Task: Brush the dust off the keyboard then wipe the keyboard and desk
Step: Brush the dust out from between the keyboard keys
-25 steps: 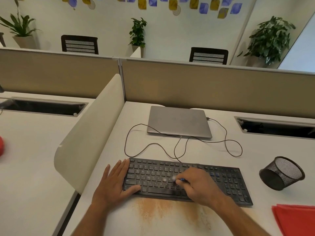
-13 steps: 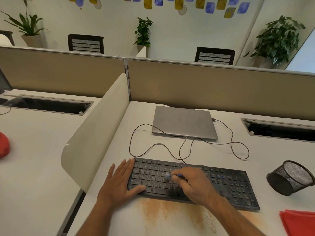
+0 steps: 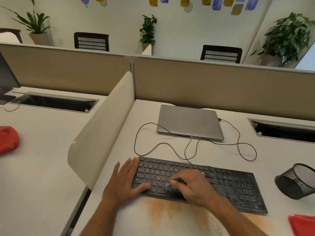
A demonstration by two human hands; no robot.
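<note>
One brush (image 3: 172,183), bristles toward left.

The keyboard (image 3: 201,183) lies on the bench (image 3: 265,154). Behind the keyboard sits a laptop (image 3: 190,121); right of it a mesh cup (image 3: 297,180) lies tipped; before it dust (image 3: 170,213) is spread.

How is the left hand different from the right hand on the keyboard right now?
The left hand lies flat with straight fingers at the keyboard's left end; the right hand is curled, pinching a small blue brush over the middle keys. The left holds nothing. Both touch the keyboard.
</note>
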